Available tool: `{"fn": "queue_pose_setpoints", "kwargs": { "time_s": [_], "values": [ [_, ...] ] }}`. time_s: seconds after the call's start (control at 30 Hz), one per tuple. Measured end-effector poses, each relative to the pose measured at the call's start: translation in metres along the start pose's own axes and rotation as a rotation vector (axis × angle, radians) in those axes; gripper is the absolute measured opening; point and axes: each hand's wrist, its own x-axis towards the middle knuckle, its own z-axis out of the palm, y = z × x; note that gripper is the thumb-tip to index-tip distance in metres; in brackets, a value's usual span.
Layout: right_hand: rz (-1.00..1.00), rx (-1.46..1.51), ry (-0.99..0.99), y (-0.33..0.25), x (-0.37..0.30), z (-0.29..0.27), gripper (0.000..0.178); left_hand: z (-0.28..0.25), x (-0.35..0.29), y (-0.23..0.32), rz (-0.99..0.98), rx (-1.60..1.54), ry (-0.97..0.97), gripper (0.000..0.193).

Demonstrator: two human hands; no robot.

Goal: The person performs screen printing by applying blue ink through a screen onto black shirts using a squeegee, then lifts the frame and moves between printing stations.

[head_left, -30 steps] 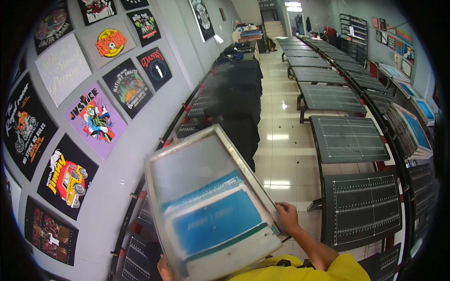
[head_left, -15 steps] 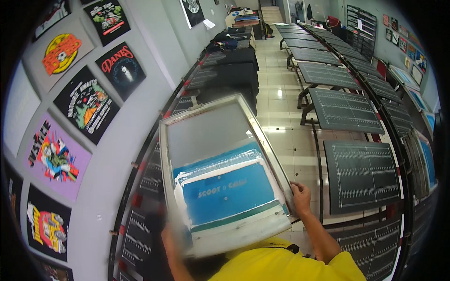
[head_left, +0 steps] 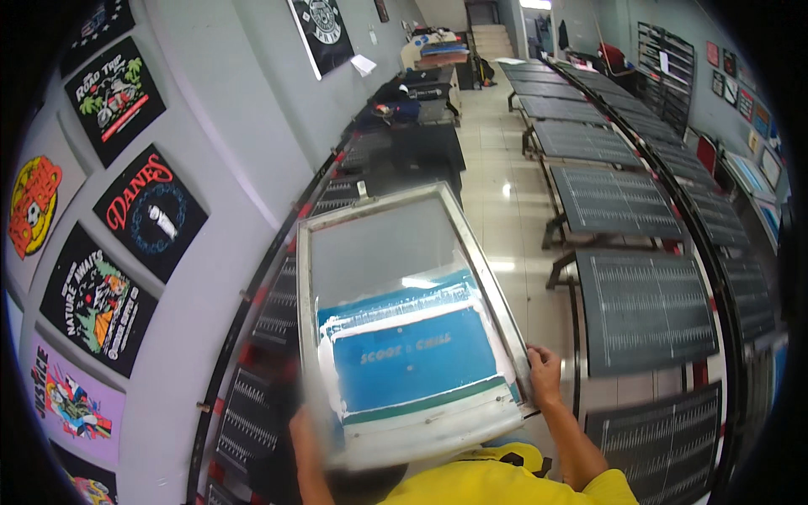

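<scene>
In front of my body I carry a screen printing frame (head_left: pixel 491 296), a metal-edged rectangle tilted in the air. Its mesh is grey at the far end and blue nearer me, with white ink smeared round the blue part. My right hand (head_left: pixel 545 374) grips the frame's right edge near the lower corner, fingers wrapped round it. At the lower left my left hand (head_left: pixel 305 433) holds the opposite edge; its fingers are mostly hidden behind the frame. A small metal clamp-like fitting (head_left: pixel 363 193) stands at the frame's far edge.
Dark printing boards (head_left: pixel 648 311) with white ruled marks line the rail on the right. Black shirts (head_left: pixel 412 160) cover boards along the left rail. Printed posters (head_left: pixel 150 210) hang on the left wall. A tiled floor aisle (head_left: pixel 497 202) runs between the rows toward distant steps.
My view has moved forward along the aisle, and the wall posters have shifted left and down. Both hands keep their hold on the screen printing frame.
</scene>
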Motion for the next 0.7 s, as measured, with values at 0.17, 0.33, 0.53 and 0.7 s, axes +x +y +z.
{"fn": "queue_pose_setpoints", "kwargs": {
  "time_s": [0.17,0.33,0.53,0.7],
  "values": [
    [-0.035,0.003,-0.071,-0.014,0.148,0.027,0.026,0.097,0.069,0.087,-0.223,-0.177,0.203,0.042],
    [-0.027,0.011,-0.175,-0.046,0.276,0.062,0.026,0.165,0.142,0.121,-0.174,-0.205,0.339,0.038],
    [-0.002,0.032,-0.306,-0.053,0.416,0.126,0.028,0.231,0.246,0.111,-0.164,-0.325,0.486,0.04],
    [0.006,-0.024,-0.355,-0.057,0.538,0.188,0.029,0.283,0.345,0.112,-0.135,-0.466,0.362,0.04]
  ]
}}
